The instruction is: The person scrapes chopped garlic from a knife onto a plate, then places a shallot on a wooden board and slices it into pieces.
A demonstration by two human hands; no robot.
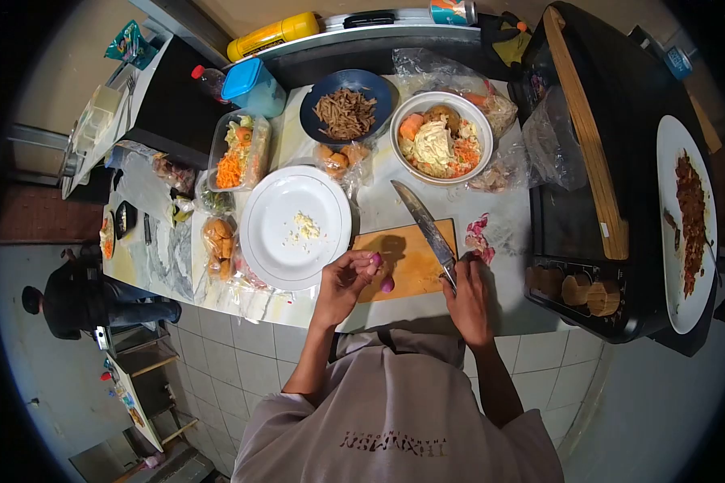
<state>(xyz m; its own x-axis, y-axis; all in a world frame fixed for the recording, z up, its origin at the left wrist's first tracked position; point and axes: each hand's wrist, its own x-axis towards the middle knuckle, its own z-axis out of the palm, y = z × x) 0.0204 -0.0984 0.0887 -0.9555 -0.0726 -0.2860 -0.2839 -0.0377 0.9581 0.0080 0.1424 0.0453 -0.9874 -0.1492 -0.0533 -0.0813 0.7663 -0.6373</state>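
Observation:
My left hand [342, 282] pinches a small peeled shallot [376, 258] between thumb and fingertips, above the left side of a wooden cutting board [411, 251]. A second purple shallot [387, 284] lies on the board just below those fingers. My right hand [467, 302] is closed on the handle of a large kitchen knife [424, 221]. Its blade lies across the board's right part and points away, up and to the left. Purple shallot skins [477, 237] are scattered on the counter right of the board.
Left of the board stands a white plate [266, 229] with pale crumbs. Behind are a bowl of mixed vegetables [485, 161], a dark pan of shredded meat [310, 113] and a vegetable tub [242, 153]. A black oven [572, 209] bounds the right. Another person [80, 294] stands far left.

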